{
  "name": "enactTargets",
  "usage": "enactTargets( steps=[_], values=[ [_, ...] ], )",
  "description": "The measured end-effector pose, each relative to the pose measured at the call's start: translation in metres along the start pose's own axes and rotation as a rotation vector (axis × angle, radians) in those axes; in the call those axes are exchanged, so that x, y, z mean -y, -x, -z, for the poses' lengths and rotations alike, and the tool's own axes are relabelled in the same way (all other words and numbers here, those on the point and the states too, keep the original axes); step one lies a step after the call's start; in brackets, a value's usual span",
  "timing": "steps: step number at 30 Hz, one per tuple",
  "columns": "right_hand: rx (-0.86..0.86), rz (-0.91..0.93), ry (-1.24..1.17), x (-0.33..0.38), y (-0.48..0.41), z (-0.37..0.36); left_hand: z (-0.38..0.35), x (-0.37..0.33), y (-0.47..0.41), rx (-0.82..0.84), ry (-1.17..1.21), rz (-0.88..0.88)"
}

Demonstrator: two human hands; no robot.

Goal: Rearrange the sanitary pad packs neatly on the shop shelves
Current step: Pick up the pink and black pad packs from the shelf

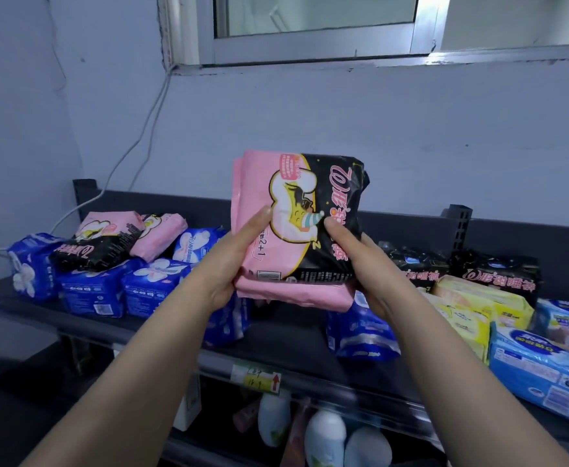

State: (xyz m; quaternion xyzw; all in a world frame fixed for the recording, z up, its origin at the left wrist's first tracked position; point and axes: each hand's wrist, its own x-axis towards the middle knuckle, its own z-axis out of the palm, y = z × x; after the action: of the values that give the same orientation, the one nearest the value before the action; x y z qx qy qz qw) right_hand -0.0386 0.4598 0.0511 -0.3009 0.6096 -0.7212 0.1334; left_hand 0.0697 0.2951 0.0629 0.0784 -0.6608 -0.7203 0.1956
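Head view: I have both hands raised, holding a pink pack (296, 210) upright in the air above the middle of the shelf (286, 335). It touches nothing below it. The left hand (229, 261) grips its lower left edge and the right hand (360, 264) its lower right. Each thumb presses on the printed front, and the fingers curl behind, out of sight. More pink wrapping shows behind the pack, so I judge it to be a small stack squared between my palms, ready to set down. The bare gap beneath looks like the likely spot.

On the left, blue packs (91, 291) stand in a row with a loose pack (97, 244) dumped on top. On the right, black packs (495, 267), yellow packs (472, 308) and pale packs (539, 365) crowd together.

The shelf is dark and stands against a grey wall under a window (310, 25). A cable (141, 136) trails down on the left, and bottles (323, 436) stand on the level below.
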Motion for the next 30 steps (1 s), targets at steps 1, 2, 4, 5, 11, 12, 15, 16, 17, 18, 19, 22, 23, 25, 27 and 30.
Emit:
enactTargets(
  steps=[1, 2, 4, 5, 11, 12, 15, 16, 17, 18, 19, 22, 23, 25, 27, 30],
  values=[
    [0.023, 0.001, 0.003, 0.004, -0.002, -0.002, 0.001, -0.004, 0.004, -0.010, 0.011, -0.004],
    [0.043, -0.006, -0.003, 0.007, -0.002, -0.006, 0.003, -0.008, 0.008, -0.027, 0.024, -0.007],
    [0.093, -0.029, -0.030, 0.007, 0.000, -0.017, 0.012, -0.009, 0.018, -0.075, 0.040, -0.014],
    [0.130, -0.040, -0.052, 0.004, -0.001, -0.024, 0.018, -0.009, 0.024, -0.101, 0.044, -0.018],
    [0.303, -0.092, -0.131, -0.012, 0.005, -0.086, 0.067, -0.007, 0.075, -0.252, 0.100, 0.000],
    [0.330, -0.098, -0.141, -0.011, 0.009, -0.101, 0.077, -0.008, 0.085, -0.285, 0.107, -0.009],
    [0.433, -0.101, -0.177, -0.017, 0.015, -0.149, 0.111, -0.012, 0.121, -0.409, 0.120, -0.037],
    [0.476, -0.111, -0.189, -0.017, 0.021, -0.168, 0.123, -0.014, 0.136, -0.451, 0.120, -0.041],
    [0.521, -0.116, -0.197, -0.018, 0.026, -0.187, 0.135, -0.016, 0.153, -0.490, 0.120, -0.042],
    [0.565, -0.121, -0.213, -0.018, 0.034, -0.207, 0.146, -0.020, 0.171, -0.526, 0.127, -0.033],
    [0.613, -0.126, -0.237, -0.021, 0.039, -0.228, 0.158, -0.023, 0.189, -0.569, 0.127, -0.026],
    [0.738, -0.175, -0.248, -0.021, 0.071, -0.295, 0.190, -0.036, 0.255, -0.719, 0.107, -0.058],
    [0.790, -0.187, -0.251, -0.023, 0.083, -0.318, 0.201, -0.040, 0.279, -0.772, 0.093, -0.068],
    [0.870, -0.213, -0.257, -0.021, 0.116, -0.362, 0.220, -0.048, 0.330, -0.859, 0.072, -0.065],
    [0.948, -0.228, -0.264, -0.019, 0.152, -0.405, 0.238, -0.057, 0.383, -0.944, 0.057, -0.053],
    [1.059, -0.239, -0.232, -0.019, 0.209, -0.470, 0.259, -0.068, 0.463, -1.077, 0.031, -0.049]
  ],
)
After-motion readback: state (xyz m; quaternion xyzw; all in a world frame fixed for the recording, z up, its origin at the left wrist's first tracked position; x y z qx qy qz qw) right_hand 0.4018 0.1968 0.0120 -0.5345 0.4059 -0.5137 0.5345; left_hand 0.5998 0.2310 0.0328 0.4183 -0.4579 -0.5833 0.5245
